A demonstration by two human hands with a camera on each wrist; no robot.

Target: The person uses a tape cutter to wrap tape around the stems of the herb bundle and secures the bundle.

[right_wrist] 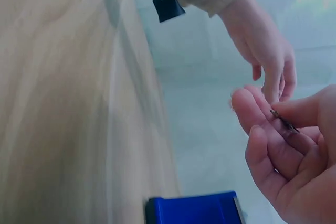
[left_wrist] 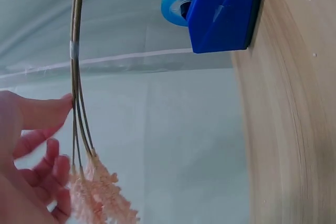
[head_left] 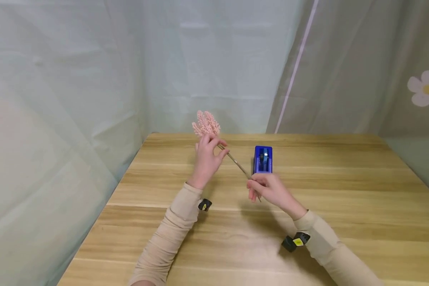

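A small bunch of thin stems topped with pink dried flower heads is held slanted above the wooden table. My left hand pinches the stems just below the flower heads; in the left wrist view its thumb presses against the stems above the pink heads. My right hand pinches the lower end of the stems, and the stem tip shows between thumb and fingers. A blue tape dispenser stands just behind the right hand.
The dispenser carries a light blue tape roll and sits on the table. Pale curtains close off the back and left sides. Bare tabletop stretches to the right and toward me.
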